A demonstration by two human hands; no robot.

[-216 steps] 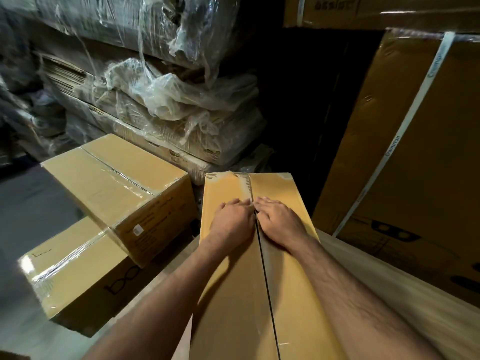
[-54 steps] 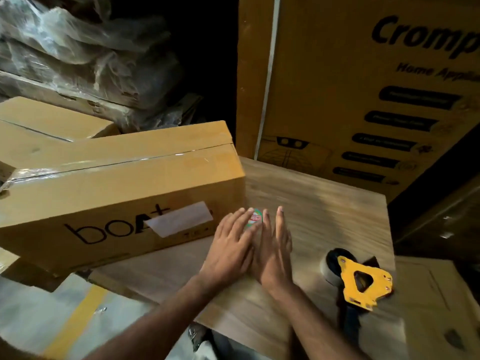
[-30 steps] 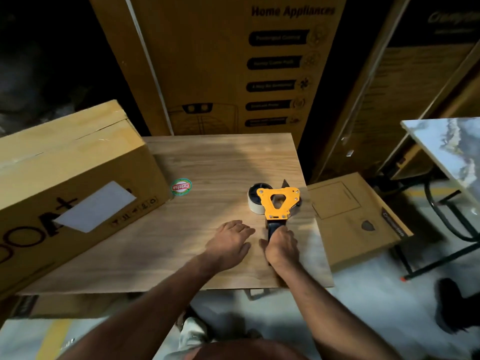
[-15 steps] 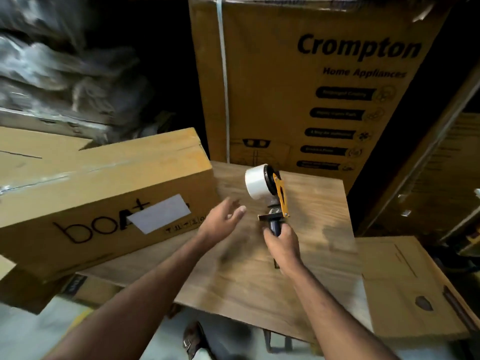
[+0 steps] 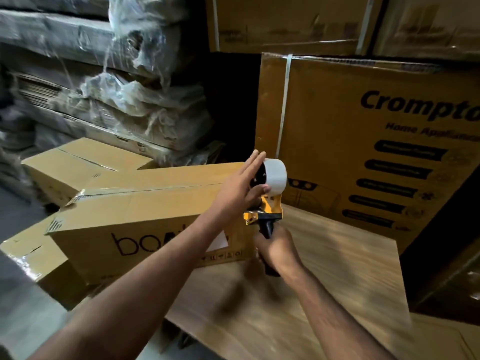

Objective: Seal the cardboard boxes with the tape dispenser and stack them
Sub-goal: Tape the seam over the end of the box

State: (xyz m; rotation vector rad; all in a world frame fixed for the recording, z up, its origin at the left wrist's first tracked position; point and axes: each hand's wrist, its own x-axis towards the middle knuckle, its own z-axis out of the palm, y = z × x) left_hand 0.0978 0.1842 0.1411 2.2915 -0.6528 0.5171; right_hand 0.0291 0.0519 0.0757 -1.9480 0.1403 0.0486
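My right hand (image 5: 275, 249) grips the black handle of the yellow tape dispenser (image 5: 268, 206), held upright above the wooden table (image 5: 337, 268). Its white tape roll (image 5: 275, 175) is on top. My left hand (image 5: 242, 187) touches the roll, fingers straight along its left face and thumb under its rim. A long "boat" cardboard box (image 5: 145, 216) lies on the table's left end, its top seam taped. Behind and below it sit two more taped boxes (image 5: 78, 165) (image 5: 28, 258).
A large Crompton carton (image 5: 363, 152) stands behind the table, with more cartons (image 5: 285, 19) above it. Plastic-wrapped flat cardboard bundles (image 5: 117, 100) are piled at the back left. Grey floor (image 5: 23, 320) shows at the lower left.
My right hand picked the dispenser up off the table and raised it upright. My left hand came up and now touches the tape roll. The view swung left toward the boxes.
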